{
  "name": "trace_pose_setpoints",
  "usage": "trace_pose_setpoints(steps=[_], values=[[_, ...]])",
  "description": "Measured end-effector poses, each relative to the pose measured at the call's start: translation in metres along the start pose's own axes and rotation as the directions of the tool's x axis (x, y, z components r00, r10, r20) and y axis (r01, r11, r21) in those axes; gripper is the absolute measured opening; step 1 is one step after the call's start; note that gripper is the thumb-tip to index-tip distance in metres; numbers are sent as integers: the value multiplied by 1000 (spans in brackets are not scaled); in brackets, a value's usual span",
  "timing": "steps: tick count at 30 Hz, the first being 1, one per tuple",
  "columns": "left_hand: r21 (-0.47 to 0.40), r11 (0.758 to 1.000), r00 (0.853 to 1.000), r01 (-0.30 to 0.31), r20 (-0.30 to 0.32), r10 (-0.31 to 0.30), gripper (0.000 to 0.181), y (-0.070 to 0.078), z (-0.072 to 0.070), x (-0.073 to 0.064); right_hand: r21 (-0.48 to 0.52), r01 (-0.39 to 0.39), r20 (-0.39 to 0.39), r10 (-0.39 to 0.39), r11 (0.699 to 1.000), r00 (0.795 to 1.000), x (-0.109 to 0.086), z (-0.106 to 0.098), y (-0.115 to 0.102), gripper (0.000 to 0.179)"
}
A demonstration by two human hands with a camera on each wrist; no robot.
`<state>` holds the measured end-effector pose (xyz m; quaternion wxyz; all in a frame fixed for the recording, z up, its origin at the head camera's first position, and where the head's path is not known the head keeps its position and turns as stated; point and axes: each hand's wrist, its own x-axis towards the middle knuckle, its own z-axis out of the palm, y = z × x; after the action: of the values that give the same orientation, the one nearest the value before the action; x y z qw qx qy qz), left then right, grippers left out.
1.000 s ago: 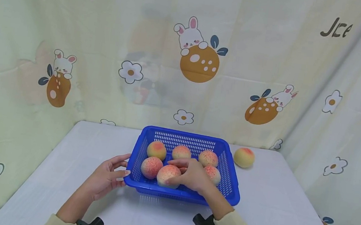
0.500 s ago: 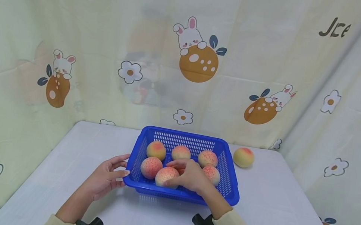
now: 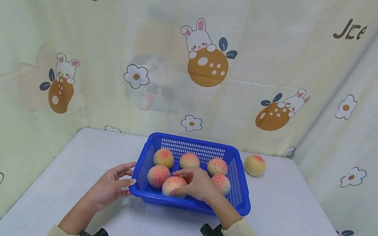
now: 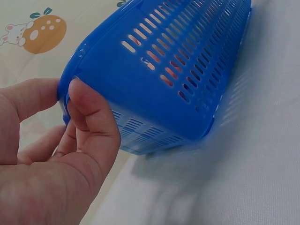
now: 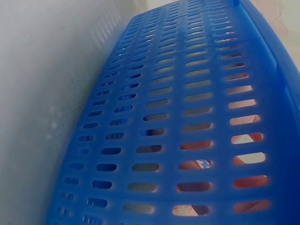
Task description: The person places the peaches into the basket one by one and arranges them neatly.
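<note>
A blue slotted plastic basket (image 3: 195, 207) holds several peaches. My left hand (image 3: 111, 187) pinches its left rim, and the left wrist view shows the thumb over the rim with fingers behind it. My right hand (image 3: 198, 184) reaches into the basket and grips a pale pink-speckled peach (image 3: 174, 187) in the front row, thumb on its near side. Just left of that sits a redder peach (image 3: 158, 176). Under the right hand another reddish peach is mostly hidden. The right wrist view shows the basket's slotted wall (image 5: 178, 112), hiding most of the hand.
One yellow-and-red peach (image 3: 255, 165) lies on the white table (image 3: 277, 207), right of the basket. Along the basket's back are a yellow peach (image 3: 164, 158) and two speckled ones. A patterned curtain (image 3: 115, 26) hangs behind the table.
The peach in my right hand has shifted slightly left and lower in the basket, the hand moving a little with it. My left hand stays on the rim.
</note>
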<state>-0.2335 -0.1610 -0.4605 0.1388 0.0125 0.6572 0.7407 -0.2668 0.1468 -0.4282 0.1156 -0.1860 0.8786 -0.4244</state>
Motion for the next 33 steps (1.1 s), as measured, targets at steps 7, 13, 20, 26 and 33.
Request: trace_pose_setpoints(steps=[7,13,20,26,33], values=[[4,1000,1000,5,-3,-5,69,1,0,-1,-20,31,24,-31,999,999,2,0,1,52],[4,1000,1000,5,-4,-5,69,1,0,0,-34,79,55,-77,996,996,2,-1,0,50],[8,1000,1000,9,-8,-9,68,1,0,0,-18,37,30,-36,999,999,4,1,1,36],[15,1000,1000,10,-11,-10,68,1,0,0,-104,20,5,-20,994,1000,2,3,-2,43],[15,1000,1000,18,-19,-17,68,2,1,-1,-128,2,4,-2,992,1000,1,4,-4,40]])
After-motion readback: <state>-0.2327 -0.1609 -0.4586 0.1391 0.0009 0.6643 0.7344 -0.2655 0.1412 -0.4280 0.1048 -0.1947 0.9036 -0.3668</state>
